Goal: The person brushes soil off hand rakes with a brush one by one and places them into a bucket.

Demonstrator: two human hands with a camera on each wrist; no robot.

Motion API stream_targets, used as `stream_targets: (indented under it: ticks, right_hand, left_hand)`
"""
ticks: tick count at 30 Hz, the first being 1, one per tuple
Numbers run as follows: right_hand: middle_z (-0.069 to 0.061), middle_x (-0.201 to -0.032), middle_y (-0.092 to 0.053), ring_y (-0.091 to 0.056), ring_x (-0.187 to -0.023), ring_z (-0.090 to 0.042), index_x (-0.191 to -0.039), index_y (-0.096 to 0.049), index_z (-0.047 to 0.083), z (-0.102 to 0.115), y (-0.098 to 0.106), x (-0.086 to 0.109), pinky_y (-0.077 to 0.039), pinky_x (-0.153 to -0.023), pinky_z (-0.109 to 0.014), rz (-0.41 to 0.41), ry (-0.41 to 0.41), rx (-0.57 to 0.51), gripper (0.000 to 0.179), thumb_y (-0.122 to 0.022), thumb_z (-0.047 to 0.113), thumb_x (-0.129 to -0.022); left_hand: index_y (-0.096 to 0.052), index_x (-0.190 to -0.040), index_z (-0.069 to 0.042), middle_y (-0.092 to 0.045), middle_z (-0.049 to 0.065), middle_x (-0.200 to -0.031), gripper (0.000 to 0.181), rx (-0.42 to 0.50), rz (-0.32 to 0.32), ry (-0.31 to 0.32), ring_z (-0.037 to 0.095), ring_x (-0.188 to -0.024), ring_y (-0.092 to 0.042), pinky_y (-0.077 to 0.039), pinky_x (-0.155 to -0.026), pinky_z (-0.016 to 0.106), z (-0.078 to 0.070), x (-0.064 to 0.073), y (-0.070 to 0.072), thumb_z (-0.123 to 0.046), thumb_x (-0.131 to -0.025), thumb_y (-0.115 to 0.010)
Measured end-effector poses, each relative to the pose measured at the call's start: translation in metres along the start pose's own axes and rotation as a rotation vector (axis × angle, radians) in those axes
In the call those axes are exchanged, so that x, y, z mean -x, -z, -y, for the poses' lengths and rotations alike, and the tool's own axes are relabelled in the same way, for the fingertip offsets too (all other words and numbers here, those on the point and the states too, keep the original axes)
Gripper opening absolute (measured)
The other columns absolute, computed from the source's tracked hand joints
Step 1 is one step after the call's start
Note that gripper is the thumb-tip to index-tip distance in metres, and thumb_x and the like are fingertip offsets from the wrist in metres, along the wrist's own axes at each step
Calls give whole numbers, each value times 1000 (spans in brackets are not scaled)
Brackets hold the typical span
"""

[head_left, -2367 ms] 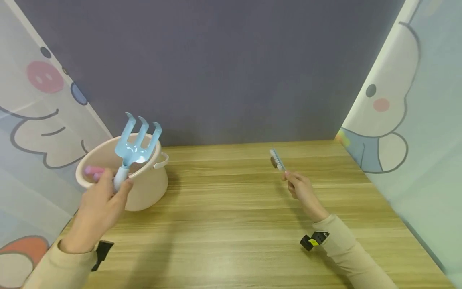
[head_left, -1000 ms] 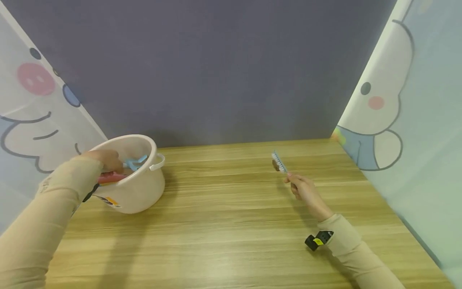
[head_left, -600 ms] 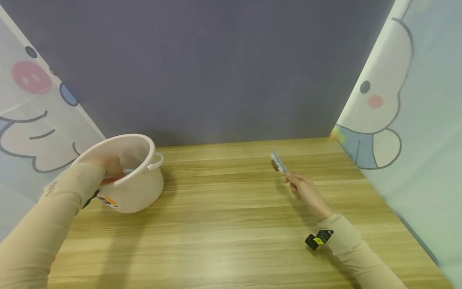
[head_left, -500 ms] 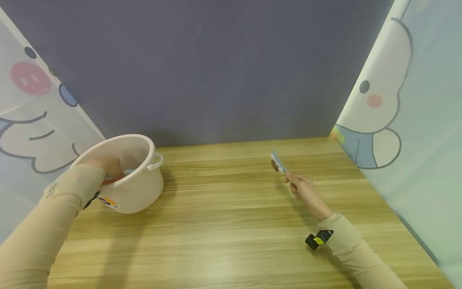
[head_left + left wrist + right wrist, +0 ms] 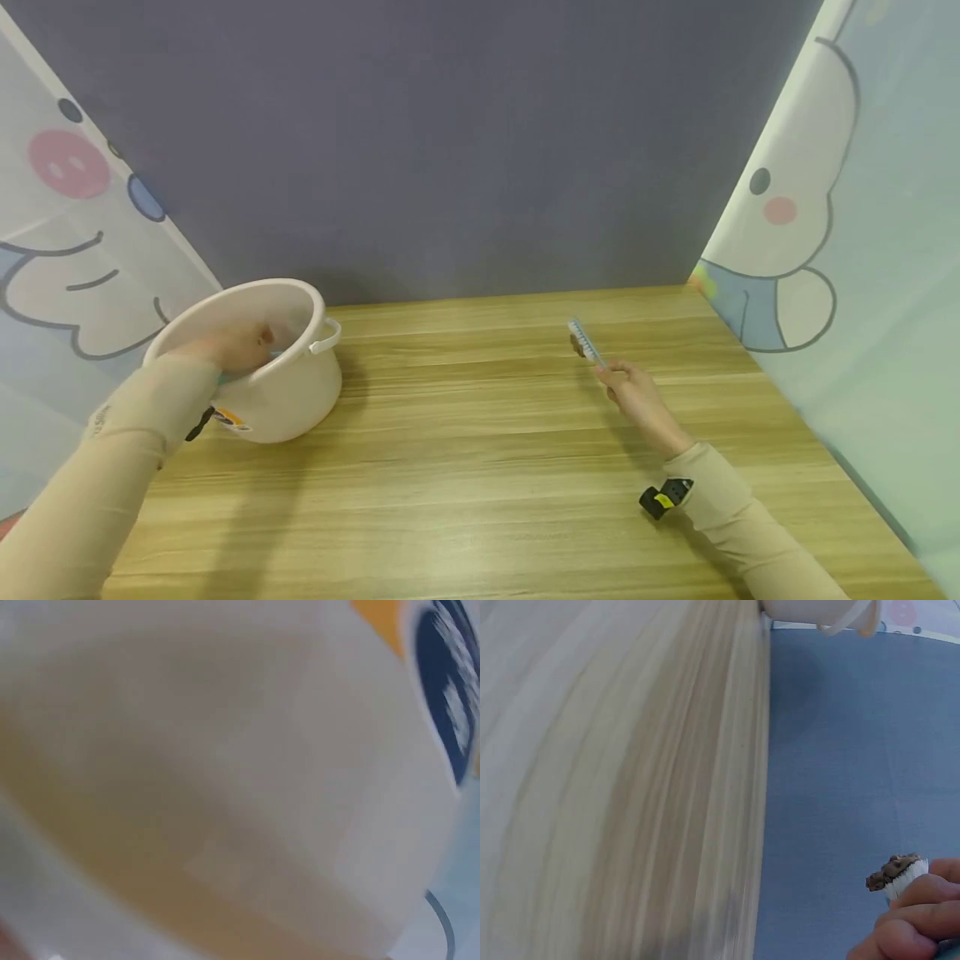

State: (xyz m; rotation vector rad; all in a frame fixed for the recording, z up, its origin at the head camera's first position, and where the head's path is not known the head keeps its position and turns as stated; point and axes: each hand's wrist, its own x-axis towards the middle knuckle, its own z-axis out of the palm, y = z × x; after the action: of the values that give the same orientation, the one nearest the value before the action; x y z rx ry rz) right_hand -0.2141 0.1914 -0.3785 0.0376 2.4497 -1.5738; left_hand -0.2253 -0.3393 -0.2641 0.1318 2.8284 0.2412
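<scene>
A pale plastic bucket (image 5: 300, 404) stands at the left of the wooden table. My left hand (image 5: 234, 346) reaches down over its near rim, knuckles up and fingers bent inside. I cannot tell what those fingers hold; a bit of blue (image 5: 276, 356) shows beside them. The left wrist view is filled by the bucket's outer wall (image 5: 247, 765). Out to the right, my right hand (image 5: 637, 400) pinches the handle of a small blue brush (image 5: 583, 337) with white bristles, held above the table. Brown clumped matter (image 5: 891, 871) clings to the bristle tips in the right wrist view.
The bucket's white handle (image 5: 326, 340) sticks out on its right side. A dark grey panel (image 5: 480, 150) rises behind the table (image 5: 450, 467). Cartoon-printed sheets, a left one (image 5: 60, 267) and a right one (image 5: 892, 275), close off both sides.
My left hand lowered a light blue hand rake into the bucket, where it dropped mostly from sight. Since half a second ago that hand has risen slightly. The right hand barely shifted with the brush.
</scene>
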Motion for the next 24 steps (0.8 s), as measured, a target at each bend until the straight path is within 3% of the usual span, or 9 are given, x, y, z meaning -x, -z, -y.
stream_targets:
  ticks: [5,8,12,14,17,24]
  right_hand:
    - [3,-59,-39,-27,-43,-7,-120,-43,-5,-2,-1,-3,-26,-38,-21,-30,15,77,44,-43,32,-96]
    - [1,-58,-42,-32,-42,-7,-119,-43,-6,-5,0,-5,-30,-39,-22,-15,32,66,42,-43,29,-97]
    - [-4,-64,-50,-41,-47,-8,-117,-44,-8,-7,3,-9,-38,-45,-26,0,34,65,42,-43,28,-97]
    - [-5,-66,-51,-41,-48,-9,-118,-45,-7,-8,4,-11,-40,-46,-26,12,23,77,43,-44,30,-97]
    - [-5,-66,-51,-41,-48,-9,-120,-45,-7,-9,6,-13,-41,-47,-26,41,11,99,46,-44,32,-96]
    - [-2,-62,-51,-40,-42,-6,-120,-47,-11,-11,6,-16,-39,-42,-21,139,-27,127,45,-42,28,-97]
  left_hand:
    - [-55,-115,2,-60,24,-109,43,-2,-176,-37,38,-97,-57,-44,-79,49,-16,13,0,-32,-90,-49]
    - [-57,-113,1,-59,24,-110,40,23,-319,-53,39,-96,-57,-43,-78,50,-34,28,0,-32,-90,-50]
    - [-61,-103,-1,-63,20,-101,28,19,-573,-153,37,-87,-60,-44,-72,49,-63,49,-7,-22,-86,-58]
    - [-62,-99,-1,-64,16,-97,23,11,-650,-206,35,-83,-61,-45,-69,48,-78,58,-13,-18,-84,-61]
    - [-63,-97,-4,-64,11,-94,20,8,-655,-259,30,-84,-61,-46,-70,46,-99,71,-23,-19,-83,-63]
    - [-63,-94,-11,-65,1,-90,18,56,-555,-330,20,-83,-61,-49,-70,38,-132,87,-56,-22,-81,-68]
